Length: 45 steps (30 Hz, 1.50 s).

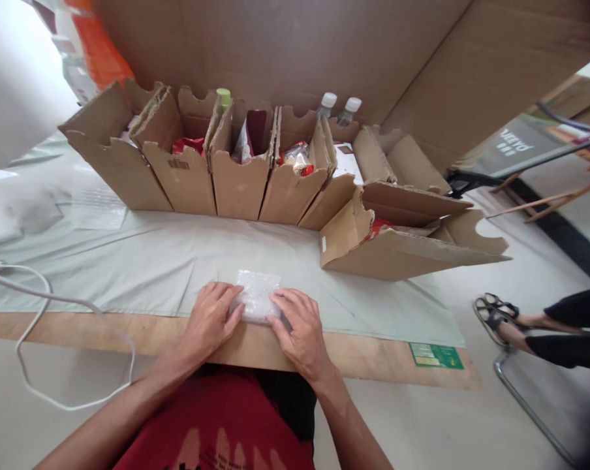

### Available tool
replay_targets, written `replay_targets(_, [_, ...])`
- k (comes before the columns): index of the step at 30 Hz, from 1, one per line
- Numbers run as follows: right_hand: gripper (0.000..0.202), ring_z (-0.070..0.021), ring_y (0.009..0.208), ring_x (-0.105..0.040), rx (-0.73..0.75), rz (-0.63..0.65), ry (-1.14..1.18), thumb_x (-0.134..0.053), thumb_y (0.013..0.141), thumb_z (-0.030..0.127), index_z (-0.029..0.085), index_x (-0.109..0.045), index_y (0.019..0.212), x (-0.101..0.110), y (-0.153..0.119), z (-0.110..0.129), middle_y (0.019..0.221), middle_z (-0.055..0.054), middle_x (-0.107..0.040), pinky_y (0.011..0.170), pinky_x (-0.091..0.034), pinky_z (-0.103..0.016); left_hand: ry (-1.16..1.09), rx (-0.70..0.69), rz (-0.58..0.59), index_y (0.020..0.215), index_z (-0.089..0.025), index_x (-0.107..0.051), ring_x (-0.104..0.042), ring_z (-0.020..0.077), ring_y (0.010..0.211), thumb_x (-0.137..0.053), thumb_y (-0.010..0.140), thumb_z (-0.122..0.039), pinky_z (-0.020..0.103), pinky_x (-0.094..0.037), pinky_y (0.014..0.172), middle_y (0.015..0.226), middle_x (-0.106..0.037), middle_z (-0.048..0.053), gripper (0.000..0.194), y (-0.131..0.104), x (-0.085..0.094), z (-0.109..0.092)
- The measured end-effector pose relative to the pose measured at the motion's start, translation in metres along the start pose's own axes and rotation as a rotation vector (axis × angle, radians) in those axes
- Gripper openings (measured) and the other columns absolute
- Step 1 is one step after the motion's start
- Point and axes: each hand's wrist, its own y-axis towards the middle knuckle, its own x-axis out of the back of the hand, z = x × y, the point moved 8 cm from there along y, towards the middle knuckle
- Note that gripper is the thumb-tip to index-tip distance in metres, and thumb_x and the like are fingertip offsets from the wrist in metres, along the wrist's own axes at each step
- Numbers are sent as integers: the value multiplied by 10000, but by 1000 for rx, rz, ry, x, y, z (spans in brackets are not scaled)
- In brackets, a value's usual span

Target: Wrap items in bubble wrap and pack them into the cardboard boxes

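Pale green cloth [168, 251], creased, covers most of the worktable; a strip of bare wood tabletop [363, 356] shows along the near edge, with a green printed card [436, 356] lying near its right end. The bubble-wrap piece [259, 294] lies at the near edge of the cloth, in front of the person's red shirt [217, 424]; the left hand [214, 313], half curled, has hold of its left side between bent fingers and thumb; the right hand [299, 323], likewise half curled, has hold of its right side.

Behind stands a row of open cardboard file boxes [239, 189], several with packets inside; 1 more cardboard box [407, 251] sits at an angle in front of the row's right end; 2 white-capped bottles [339, 108] rise behind, against a tall cardboard panel [275, 52]. At left are a flat bubble-wrap sheet [99, 202] and a white cable [79, 300] looping over the table edge; at right, on a pale floor [412, 424], a co-worker's sandalled feet [495, 316] show beside a bent metal tube [525, 398].
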Motion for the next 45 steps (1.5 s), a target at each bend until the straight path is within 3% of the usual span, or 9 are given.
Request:
replay_targets(4, [290,-295,1204,-606,70,49,-51,-626,967,244,240,-682,1252,-14,1,5,1227,-95,-727,1039,-433,-485,-20,75,-60,1187,-170,-656,-678,299,1012,-546,975,-308,489,-559,891,1082,-723,140,276,1,6,9])
replay_targets(8, [235,-261,1068,-660,-173,-107,121,-595,979,260,239,-711,1183,-10,6,-14,1102,-87,-757,976,-490,-442,-397,380,-106,1313,-180,-579,-722,248,1034,-573,963,-406,420,-602,891,1160,-733,133,416,-22,10,18])
replay_targets(15, [197,-228,1114,-664,-370,0,477,-661,900,257,254,-720,1088,-4,-13,-7,1148,-54,-742,1000,-524,-375,-955,677,114,1260,-160,-644,-742,293,1085,-630,909,-500,402,-620,896,1174,-768,127,489,-30,-25,-11])
replay_targets(20, [783,-263,1223,-642,-408,16,595,-833,766,367,243,-514,1470,36,-27,-22,1415,-116,-629,1060,-508,-412,-516,226,93,1184,-250,-702,-769,266,1003,-638,902,-420,343,-640,817,1123,-795,68,335,-7,-21,-42])
replay_targets(26, [128,-175,777,-649,-420,63,417,-702,780,148,222,-736,879,96,-29,-43,804,5,-713,758,-521,-281,-385,-257,104,1454,-333,-480,-759,221,972,-646,892,-297,310,-640,809,1147,-766,50,587,35,-20,-118])
replay_targets(30, [112,-157,659,-617,-434,4,357,-670,808,193,233,-722,898,157,-32,-59,752,13,-703,597,-490,-247,-345,-328,-89,1522,-284,-395,-586,315,1327,-630,919,-307,490,-529,1077,1444,-589,144,648,105,-5,-161])
replay_targets(34, [184,-198,709,-669,-405,-353,207,-743,806,314,256,-715,978,250,-38,-81,854,-32,-740,626,-547,-302,-277,-348,-158,1357,-256,-564,-429,351,1456,-618,915,-215,601,-431,1146,1578,-429,153,447,161,-24,-185])
replay_targets(38, [263,-166,624,-628,-405,-726,-2,-807,778,351,256,-655,972,338,-28,-103,756,-3,-686,563,-486,-294,-323,-405,-71,1003,-229,-679,-331,350,1520,-563,873,-65,600,-429,1139,1673,-268,112,239,163,-52,-192])
replay_targets(45, [34,-117,581,-498,-266,-97,-378,-667,809,246,217,-681,797,334,73,-134,671,26,-616,549,-355,-266,-357,-404,-95,1022,-238,-676,-333,371,1517,-560,863,-38,605,-468,1098,1706,-209,86,281,154,-54,-192])
